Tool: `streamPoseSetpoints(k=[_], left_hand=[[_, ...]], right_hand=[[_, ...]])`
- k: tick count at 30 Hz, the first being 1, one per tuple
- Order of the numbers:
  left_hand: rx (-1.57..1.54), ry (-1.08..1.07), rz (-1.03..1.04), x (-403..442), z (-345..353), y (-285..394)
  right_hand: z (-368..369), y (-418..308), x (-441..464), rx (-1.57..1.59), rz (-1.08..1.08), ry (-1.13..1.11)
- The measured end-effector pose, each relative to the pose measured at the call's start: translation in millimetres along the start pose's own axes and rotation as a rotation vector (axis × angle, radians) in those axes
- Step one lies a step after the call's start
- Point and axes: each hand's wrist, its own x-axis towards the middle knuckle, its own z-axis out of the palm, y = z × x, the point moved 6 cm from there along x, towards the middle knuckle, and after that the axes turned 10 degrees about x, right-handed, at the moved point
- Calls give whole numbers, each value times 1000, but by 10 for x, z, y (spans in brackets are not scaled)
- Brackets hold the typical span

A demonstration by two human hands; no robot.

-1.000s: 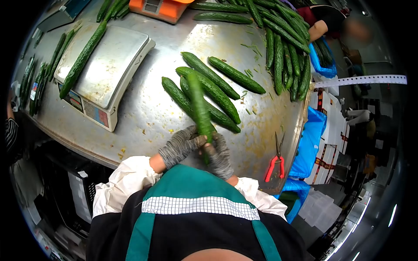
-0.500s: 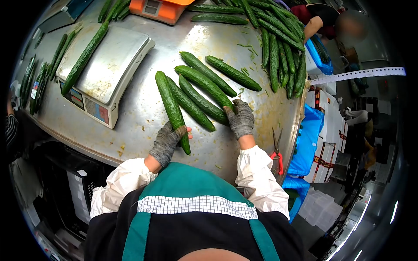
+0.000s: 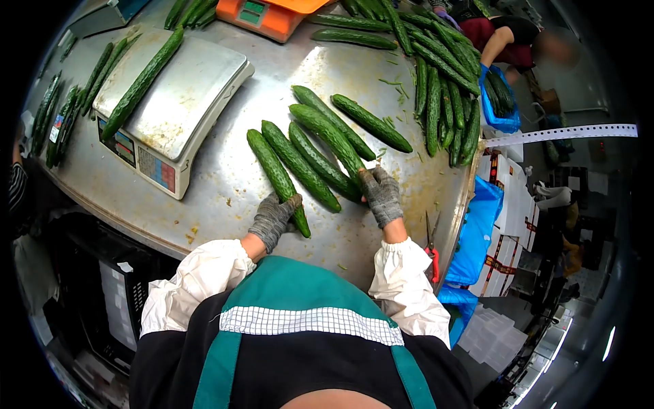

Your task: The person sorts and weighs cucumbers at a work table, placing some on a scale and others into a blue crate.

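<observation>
The fingers of a gloved left hand (image 3: 274,218) were clamped around the lower end of the leftmost cucumber (image 3: 274,167) in a loose row on a steel table (image 3: 221,180). A gloved right hand (image 3: 383,198) touched the bottom tip of another cucumber (image 3: 329,133); whether its fingers gripped could not be told. Two more cucumbers (image 3: 300,165) lay between, red-handled scissors (image 3: 432,255) beside the white right sleeve (image 3: 403,279), a weighing scale (image 3: 180,88) farther left, and piled cucumbers (image 3: 446,75) toward the upper right.
</observation>
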Motion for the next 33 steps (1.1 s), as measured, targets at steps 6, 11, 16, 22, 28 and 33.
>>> streamPoseSetpoints(k=[6, 11, 16, 22, 28, 33], left_hand=[[149, 2, -42, -21, -62, 83], [238, 6, -125, -102, -61, 221], [285, -74, -3, -77, 1, 271], [574, -75, -33, -40, -36, 306], [571, -41, -97, -96, -67, 368], [568, -115, -90, 34, -69, 231]], right_hand=[[310, 460, -322, 985, 303, -236], [249, 548, -512, 1060, 315, -186], [155, 671, -657, 1020, 326, -88], [268, 656, -788, 1008, 302, -193], [379, 455, -801, 1048, 289, -213], [359, 313, -798, 899, 207, -240]])
